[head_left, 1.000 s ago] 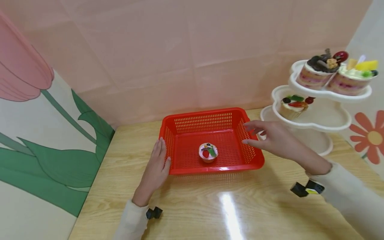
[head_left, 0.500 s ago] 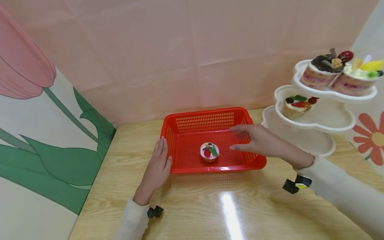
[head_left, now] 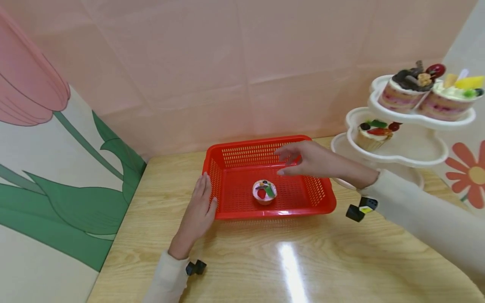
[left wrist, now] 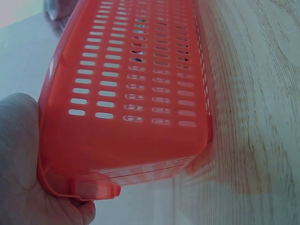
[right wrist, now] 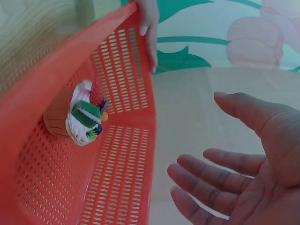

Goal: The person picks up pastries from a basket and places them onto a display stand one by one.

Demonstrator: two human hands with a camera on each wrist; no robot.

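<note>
Cupcake in red basket, left hand straight-fingered against its rim, right hand loose-fingered above.

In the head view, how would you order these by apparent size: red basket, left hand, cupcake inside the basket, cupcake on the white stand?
Largest first, as they look:
1. Red basket
2. Left hand
3. Stand cupcake
4. Basket cupcake

the head view looks forward and down over left hand and right hand; left wrist, close by its hand, faces the red basket from outside; right wrist, beside its hand, sees the inside, shared with the head view.
</note>
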